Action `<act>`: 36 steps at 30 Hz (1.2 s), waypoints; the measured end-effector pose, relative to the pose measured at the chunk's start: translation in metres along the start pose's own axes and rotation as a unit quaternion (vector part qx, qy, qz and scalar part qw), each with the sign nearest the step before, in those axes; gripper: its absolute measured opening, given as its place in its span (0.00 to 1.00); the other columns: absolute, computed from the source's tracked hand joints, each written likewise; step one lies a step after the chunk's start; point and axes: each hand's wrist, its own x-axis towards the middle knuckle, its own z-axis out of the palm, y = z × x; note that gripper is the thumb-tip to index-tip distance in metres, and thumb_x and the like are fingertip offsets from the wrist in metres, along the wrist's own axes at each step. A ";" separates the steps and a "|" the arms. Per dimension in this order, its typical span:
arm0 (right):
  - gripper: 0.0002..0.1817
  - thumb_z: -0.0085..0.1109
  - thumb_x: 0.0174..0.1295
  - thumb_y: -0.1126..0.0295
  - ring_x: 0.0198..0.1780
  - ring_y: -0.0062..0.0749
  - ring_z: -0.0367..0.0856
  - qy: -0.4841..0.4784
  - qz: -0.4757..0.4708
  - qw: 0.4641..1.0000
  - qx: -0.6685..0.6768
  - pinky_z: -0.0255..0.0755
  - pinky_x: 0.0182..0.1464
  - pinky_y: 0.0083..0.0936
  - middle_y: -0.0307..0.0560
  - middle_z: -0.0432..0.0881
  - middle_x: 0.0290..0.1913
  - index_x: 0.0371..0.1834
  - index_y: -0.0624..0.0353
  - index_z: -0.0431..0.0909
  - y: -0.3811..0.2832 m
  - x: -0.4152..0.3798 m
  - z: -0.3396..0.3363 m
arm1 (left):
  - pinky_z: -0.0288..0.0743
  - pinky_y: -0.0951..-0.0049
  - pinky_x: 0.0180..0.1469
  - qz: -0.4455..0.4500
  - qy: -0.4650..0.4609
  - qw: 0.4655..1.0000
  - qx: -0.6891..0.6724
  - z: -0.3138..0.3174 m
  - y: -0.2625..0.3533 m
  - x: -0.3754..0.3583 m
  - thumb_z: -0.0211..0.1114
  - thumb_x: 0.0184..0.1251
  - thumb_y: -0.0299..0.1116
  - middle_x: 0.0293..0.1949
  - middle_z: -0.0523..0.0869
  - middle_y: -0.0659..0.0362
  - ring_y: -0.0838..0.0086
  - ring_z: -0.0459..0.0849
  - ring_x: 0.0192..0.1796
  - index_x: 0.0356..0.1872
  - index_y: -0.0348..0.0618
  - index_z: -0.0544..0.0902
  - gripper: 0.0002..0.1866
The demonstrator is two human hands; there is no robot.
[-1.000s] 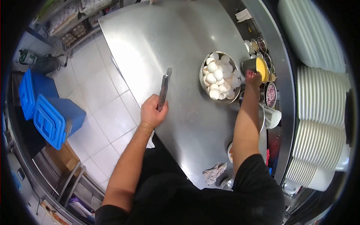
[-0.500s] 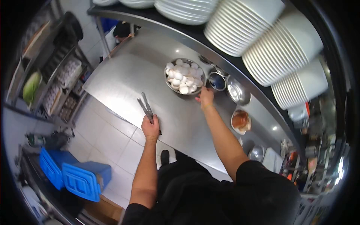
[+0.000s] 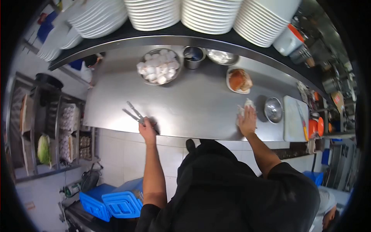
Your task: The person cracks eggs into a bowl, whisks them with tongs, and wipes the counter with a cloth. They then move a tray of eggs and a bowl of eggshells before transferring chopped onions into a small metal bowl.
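Observation:
My left hand (image 3: 147, 130) grips metal tongs (image 3: 133, 113) near the front edge of the steel counter (image 3: 193, 104); the tong arms point away to the left and are slightly apart. My right hand (image 3: 247, 121) presses down on a crumpled white cloth (image 3: 245, 106) on the counter, just left of an upturned steel bowl (image 3: 273, 109). A metal bowl heaped with white eggs (image 3: 159, 65) stands at the back of the counter, well away from both hands.
Behind the counter stand a small steel pot (image 3: 194, 56), another steel bowl (image 3: 222, 57) and a plate of browned food (image 3: 239, 81). A white cutting board with a knife (image 3: 295, 118) lies right. Stacked white plates (image 3: 201, 13) fill the shelf above. Blue crates (image 3: 112, 201) sit on the floor.
My right hand left the egg bowl and came back right onto the white cloth. My view swung right; the left hand still holds the tongs at the counter edge.

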 end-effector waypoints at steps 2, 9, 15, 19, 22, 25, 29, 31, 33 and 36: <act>0.38 0.51 0.77 0.54 0.88 0.56 0.49 0.003 -0.017 1.000 0.001 0.42 0.87 0.55 0.63 0.58 0.86 0.84 0.65 0.60 -0.028 0.012 0.015 | 0.83 0.71 0.37 0.000 0.020 1.000 -0.008 -0.010 0.008 -0.008 0.60 0.85 0.36 0.33 0.86 0.56 0.74 0.86 0.30 0.42 0.35 0.79 0.13; 0.37 0.47 0.78 0.57 0.88 0.54 0.51 -0.030 -0.196 0.972 0.129 0.37 0.89 0.53 0.65 0.56 0.86 0.83 0.71 0.59 -0.295 0.063 0.033 | 0.83 0.71 0.33 -0.009 0.109 0.994 -0.008 -0.055 0.022 -0.075 0.56 0.86 0.37 0.37 0.85 0.52 0.71 0.85 0.32 0.46 0.34 0.78 0.14; 0.35 0.49 0.75 0.60 0.88 0.48 0.51 -0.091 -0.377 0.910 0.145 0.42 0.88 0.47 0.57 0.60 0.86 0.82 0.68 0.64 -0.456 0.074 0.046 | 0.63 0.77 0.17 -0.080 0.071 0.994 0.035 -0.082 0.042 -0.122 0.58 0.85 0.40 0.23 0.75 0.64 0.83 0.71 0.18 0.39 0.45 0.72 0.13; 0.33 0.54 0.74 0.60 0.86 0.47 0.60 -0.043 -0.411 0.876 0.248 0.49 0.87 0.48 0.58 0.67 0.83 0.78 0.68 0.69 -0.346 0.027 0.007 | 0.54 0.78 0.15 -0.101 0.039 0.989 0.096 -0.070 0.044 -0.137 0.61 0.84 0.37 0.19 0.68 0.69 0.86 0.64 0.14 0.38 0.47 0.71 0.12; 0.36 0.58 0.71 0.63 0.87 0.49 0.57 -0.120 -0.321 0.918 0.197 0.45 0.88 0.52 0.60 0.66 0.83 0.80 0.69 0.66 -0.204 -0.005 -0.018 | 0.60 0.75 0.21 -0.082 -0.041 0.981 0.173 -0.048 0.042 -0.144 0.64 0.82 0.35 0.20 0.68 0.68 0.84 0.66 0.20 0.37 0.43 0.73 0.12; 0.36 0.57 0.70 0.62 0.86 0.51 0.57 -0.084 -0.177 0.970 0.142 0.44 0.87 0.53 0.60 0.67 0.81 0.79 0.68 0.67 -0.037 -0.041 -0.032 | 0.64 0.71 0.28 -0.039 -0.143 0.954 0.261 -0.018 0.013 -0.141 0.66 0.80 0.35 0.21 0.70 0.66 0.81 0.67 0.25 0.35 0.40 0.75 0.13; 0.33 0.56 0.70 0.64 0.84 0.55 0.62 -0.047 -0.131 0.986 0.093 0.50 0.86 0.56 0.62 0.67 0.81 0.77 0.68 0.68 0.081 -0.061 -0.036 | 0.66 0.70 0.30 0.021 -0.298 0.897 0.325 0.074 0.027 -0.163 0.68 0.79 0.38 0.22 0.73 0.65 0.78 0.67 0.27 0.33 0.38 0.77 0.16; 0.31 0.56 0.71 0.63 0.82 0.57 0.64 -0.014 -0.132 0.981 0.144 0.53 0.84 0.57 0.63 0.68 0.80 0.76 0.64 0.71 0.084 -0.059 -0.030 | 0.65 0.72 0.29 -0.054 -0.378 0.884 0.270 0.127 0.031 -0.184 0.67 0.81 0.40 0.22 0.74 0.66 0.81 0.68 0.27 0.33 0.39 0.79 0.17; 0.30 0.57 0.72 0.61 0.82 0.57 0.64 -0.013 -0.147 0.969 0.200 0.55 0.83 0.57 0.62 0.68 0.80 0.75 0.60 0.73 0.080 -0.046 -0.039 | 0.71 0.73 0.30 -0.094 -0.441 0.855 0.254 0.183 0.060 -0.217 0.62 0.85 0.43 0.25 0.80 0.63 0.78 0.77 0.26 0.41 0.39 0.80 0.16; 0.29 0.59 0.76 0.58 0.72 0.53 0.78 -0.067 -0.151 0.917 0.363 0.69 0.76 0.48 0.59 0.81 0.68 0.76 0.58 0.72 0.086 -0.030 -0.104 | 0.79 0.67 0.50 -0.020 -0.514 0.833 0.203 0.253 0.077 -0.266 0.53 0.89 0.47 0.47 0.86 0.53 0.71 0.84 0.47 0.53 0.35 0.81 0.22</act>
